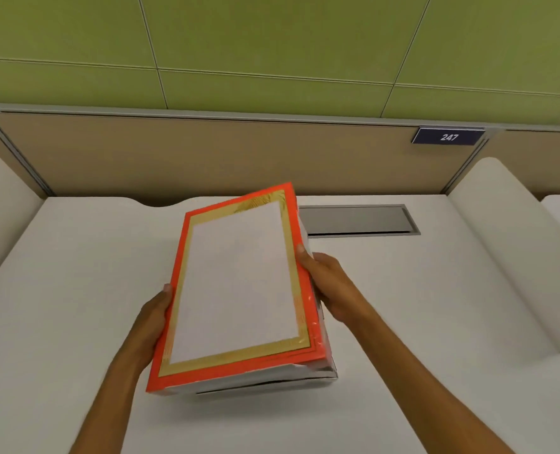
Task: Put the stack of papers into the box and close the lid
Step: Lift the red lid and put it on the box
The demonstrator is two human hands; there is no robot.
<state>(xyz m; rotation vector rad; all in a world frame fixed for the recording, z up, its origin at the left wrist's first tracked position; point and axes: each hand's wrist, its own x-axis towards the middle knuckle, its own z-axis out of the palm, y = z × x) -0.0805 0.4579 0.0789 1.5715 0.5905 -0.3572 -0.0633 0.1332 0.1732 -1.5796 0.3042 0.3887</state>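
**Lid being lowered onto the box, both hands on its edges**

A person seen from their own head looks down at a white desk (75, 290). Both bare hands hold a flat rectangular lid (236, 286), orange-red with a gold border and a plain white centre. The left hand (152, 317) grips the lid's left long edge, fingers curled under and thumb on the rim. The right hand (326, 286) is closed round the right long edge, thumb on top.

The lid is tilted, its left side higher. Beneath it, only the silvery near and right walls of the box (304, 376) show. The box appears to sit on the desk, centre. The stack of papers is not visible; whether it lies inside cannot be told, since the lid covers the opening.

This looks like the closing step, judging by the lid held over the box but not yet square with it. The next move likely calls for turning the lid to line up with the box walls, levelling it, then pressing down evenly.

Behind, a tan partition carries a sign reading 247 (448, 136).
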